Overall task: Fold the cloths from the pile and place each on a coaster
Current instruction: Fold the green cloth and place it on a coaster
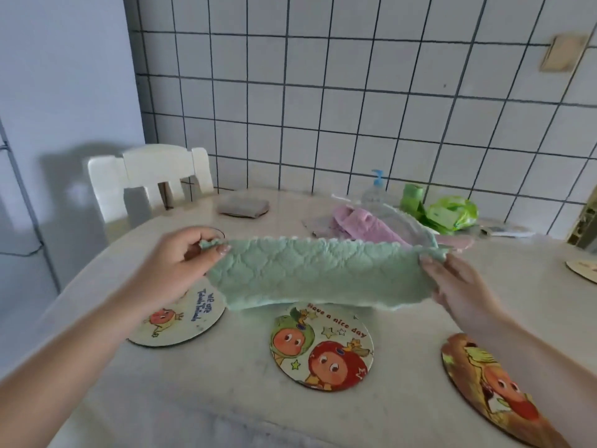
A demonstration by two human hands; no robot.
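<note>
A pale green quilted cloth (319, 273), folded double, hangs stretched in the air between my hands. My left hand (181, 263) pinches its left end and my right hand (452, 286) pinches its right end. Below it on the table lie three round cartoon coasters: a left coaster (181, 321), a middle coaster (323, 347) reading "Have a nice day", and a right coaster (487, 392). Behind the cloth sits the pile of cloths (365, 224), pink and lilac with a white-edged one. A folded grey cloth (242, 206) rests on a coaster at the back.
A white chair (148, 179) stands at the table's far left. A pump bottle (374, 189), a green roll (412, 195) and a green packet (452, 215) sit by the tiled wall. Another coaster (584, 270) shows at the right edge.
</note>
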